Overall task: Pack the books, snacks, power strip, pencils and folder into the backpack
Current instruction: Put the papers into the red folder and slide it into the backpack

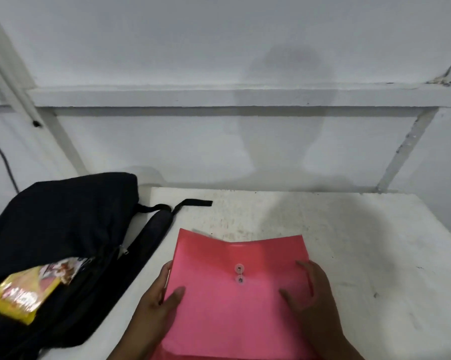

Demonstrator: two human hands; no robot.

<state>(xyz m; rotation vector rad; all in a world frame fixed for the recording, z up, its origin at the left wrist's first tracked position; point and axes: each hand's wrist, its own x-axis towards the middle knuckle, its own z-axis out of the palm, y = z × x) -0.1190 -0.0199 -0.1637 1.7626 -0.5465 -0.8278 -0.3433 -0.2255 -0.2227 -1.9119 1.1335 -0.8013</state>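
- Currently the pink folder point(234, 294) is held above the white table point(362, 255), near the front edge, its string-and-button clasp point(239, 274) facing up and apparently fastened.
- Left hand point(159, 294) grips the folder's left edge, thumb on top and fingers underneath. Right hand point(312, 292) grips the right edge likewise, thumb lying across the top face.
- Black backpack point(63, 242) lies on its side to the left, just beside the folder but not touching it. Its zip is open, and yellow snack packets point(24, 292) stick out of the mouth.
- No books, power strip or pencils visible on the table; cannot tell whether they are inside the bag.
- Risk 1: the snacks fill the visible part of the opening. Pushing the folder in flat against them would likely crush the packets or shove them out onto the table.
- Risk 2: the folder looks thin and flexible, already bowed at the far edge. Forced into a slack, collapsed mouth, it could buckle or crease.
- Risk 3: the bag has nothing propping it. Both hands are on the folder, so nothing holds the opening wide; a corner may catch on the zip point(124, 250).
- Risk 4: the loose strap point(193, 203) lies on the table beyond the folder; it could be dragged if the bag shifts.
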